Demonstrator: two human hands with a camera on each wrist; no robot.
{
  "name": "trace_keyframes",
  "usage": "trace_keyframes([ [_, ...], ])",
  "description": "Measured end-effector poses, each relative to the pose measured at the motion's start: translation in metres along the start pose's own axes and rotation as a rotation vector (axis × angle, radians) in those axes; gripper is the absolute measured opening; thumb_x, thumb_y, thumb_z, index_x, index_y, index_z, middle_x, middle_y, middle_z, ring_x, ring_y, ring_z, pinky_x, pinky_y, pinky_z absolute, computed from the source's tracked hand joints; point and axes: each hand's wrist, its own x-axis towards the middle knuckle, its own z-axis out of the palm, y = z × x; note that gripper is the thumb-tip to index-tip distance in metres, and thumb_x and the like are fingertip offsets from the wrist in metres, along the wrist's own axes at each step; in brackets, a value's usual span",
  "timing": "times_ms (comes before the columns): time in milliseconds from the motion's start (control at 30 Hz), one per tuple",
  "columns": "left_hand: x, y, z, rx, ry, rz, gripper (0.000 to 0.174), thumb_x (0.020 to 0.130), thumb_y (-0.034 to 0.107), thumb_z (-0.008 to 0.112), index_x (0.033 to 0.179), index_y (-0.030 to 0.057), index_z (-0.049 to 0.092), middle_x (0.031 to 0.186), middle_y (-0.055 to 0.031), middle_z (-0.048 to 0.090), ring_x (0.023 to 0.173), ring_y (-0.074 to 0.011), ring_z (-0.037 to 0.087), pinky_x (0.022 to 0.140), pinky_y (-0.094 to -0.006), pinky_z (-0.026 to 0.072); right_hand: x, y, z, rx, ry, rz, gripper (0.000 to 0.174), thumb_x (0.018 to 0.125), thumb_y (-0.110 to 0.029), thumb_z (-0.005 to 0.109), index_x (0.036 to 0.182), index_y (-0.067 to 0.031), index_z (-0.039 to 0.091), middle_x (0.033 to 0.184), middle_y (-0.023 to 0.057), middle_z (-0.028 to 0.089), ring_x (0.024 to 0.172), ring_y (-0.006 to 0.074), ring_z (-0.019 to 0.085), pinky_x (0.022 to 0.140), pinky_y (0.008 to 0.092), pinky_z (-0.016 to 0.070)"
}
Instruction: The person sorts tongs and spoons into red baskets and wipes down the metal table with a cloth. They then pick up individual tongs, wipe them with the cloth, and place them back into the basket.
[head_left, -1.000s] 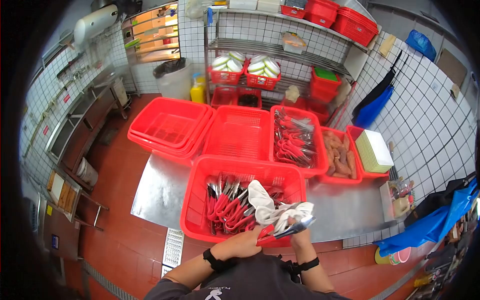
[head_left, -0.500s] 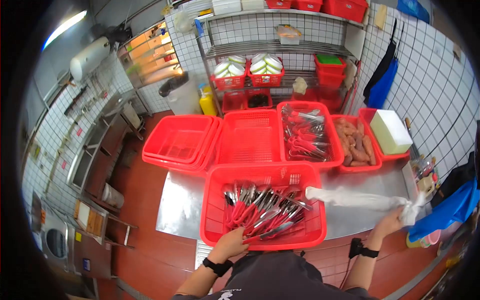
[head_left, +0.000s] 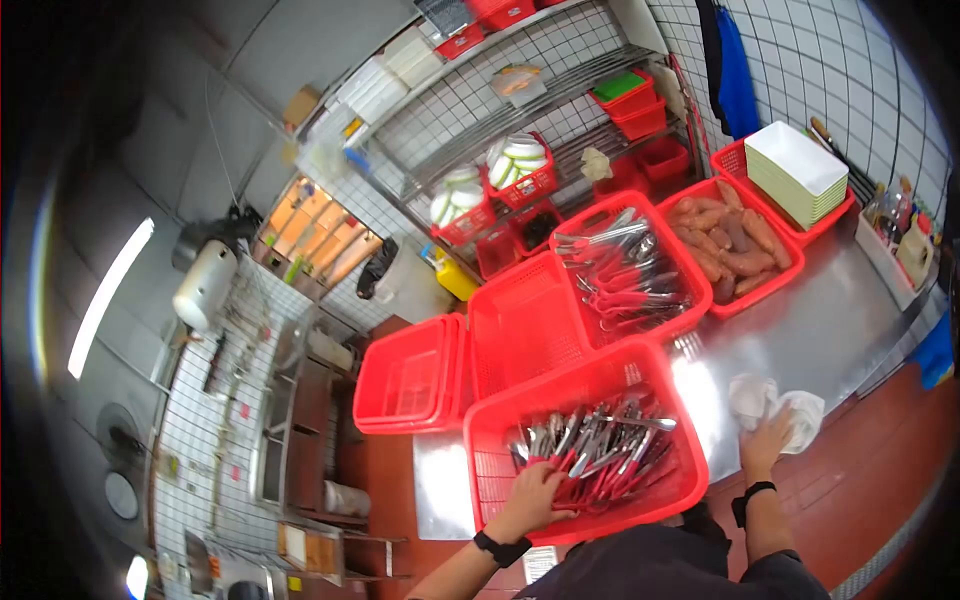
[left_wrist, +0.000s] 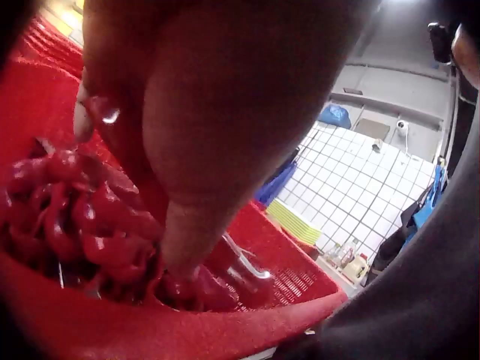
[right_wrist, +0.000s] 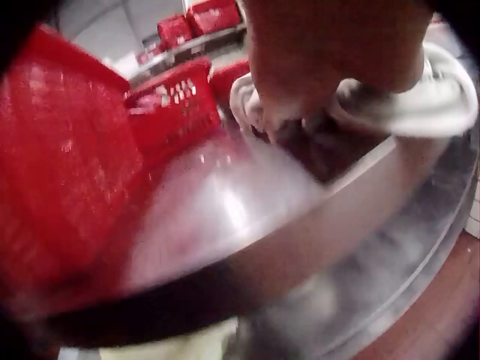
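In the head view, my left hand is inside the front edge of the near red basket, which holds a pile of red-handled tongs. Its fingers curl round a red tong handle, and the left wrist view shows that handle beside the thumb. To the right of the basket, my right hand grips a bunched white cloth at the metal table's front edge. The cloth spreads on both sides of the fingers in the right wrist view, where the fingertips are partly hidden.
Behind the near basket stand an empty red basket, one with more tongs and one with brown food pieces. Stacked red baskets are at left. Pale trays stand at right on the metal table.
The hands, together over the basket a second ago, are apart. The white cloth went right, stretched out, and is now bunched on the table. The head view has tilted.
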Motion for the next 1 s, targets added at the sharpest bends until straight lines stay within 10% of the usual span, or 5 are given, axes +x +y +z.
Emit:
trace_keyframes([
  [167, 0.095, -0.009, -0.017, 0.092, -0.106, 0.390, 0.064, 0.074, 0.043, 0.080, 0.124, 0.0099, 0.058, 0.128, -0.0191, 0.050, 0.121, -0.0391, 0.046, 0.101, -0.0471, 0.0395, 0.005, -0.016, -0.024, 0.054, -0.059, 0.015, 0.090, 0.071, -0.022, 0.068, 0.152, -0.0057, 0.031, 0.159, 0.0250, 0.018, 0.145, 0.0456, 0.018, 0.117, 0.0587, 0.0122],
  [367, 0.323, 0.006, -0.056, 0.012, 0.350, 0.501, 0.054, 0.080, 0.029, 0.073, 0.125, 0.0056, 0.055, 0.120, -0.0183, 0.057, 0.111, -0.0374, 0.053, 0.098, -0.0476, 0.0430, 0.004, -0.003, -0.014, 0.065, -0.103, 0.081, 0.065, 0.070, -0.027, 0.068, 0.129, -0.0032, 0.058, 0.156, 0.0220, 0.027, 0.145, 0.0408, 0.023, 0.116, 0.0591, 0.0143],
  [467, 0.401, -0.019, 0.000, 0.102, 0.239, 0.330, 0.066, 0.078, 0.031, 0.075, 0.133, 0.0067, 0.049, 0.129, -0.0202, 0.051, 0.118, -0.0376, 0.048, 0.099, -0.0523, 0.0394, 0.003, 0.001, -0.009, 0.084, -0.071, 0.094, 0.065, 0.068, -0.028, 0.070, 0.128, -0.0074, 0.059, 0.155, 0.0209, 0.030, 0.143, 0.0407, 0.026, 0.116, 0.0592, 0.0146],
  [567, 0.419, -0.020, 0.046, 0.601, 0.142, 0.135, 0.086, 0.070, 0.040, 0.081, 0.141, 0.0129, 0.041, 0.142, -0.0255, 0.033, 0.129, -0.0435, 0.031, 0.100, -0.0631, 0.0280, 0.003, 0.004, -0.010, 0.103, -0.086, 0.107, 0.063, 0.067, -0.029, 0.071, 0.127, -0.0117, 0.061, 0.153, 0.0198, 0.034, 0.141, 0.0397, 0.031, 0.114, 0.0589, 0.0176],
  [1000, 0.386, -0.032, -0.030, 0.543, 0.274, 0.182, 0.029, 0.082, 0.021, 0.072, 0.107, 0.0128, 0.059, 0.105, -0.0101, 0.062, 0.104, -0.0321, 0.059, 0.083, -0.0478, 0.0489, 0.010, -0.011, -0.027, 0.137, -0.045, 0.041, 0.066, 0.065, -0.030, 0.072, 0.126, -0.0093, 0.060, 0.152, 0.0185, 0.035, 0.142, 0.0388, 0.030, 0.113, 0.0593, 0.0183],
])
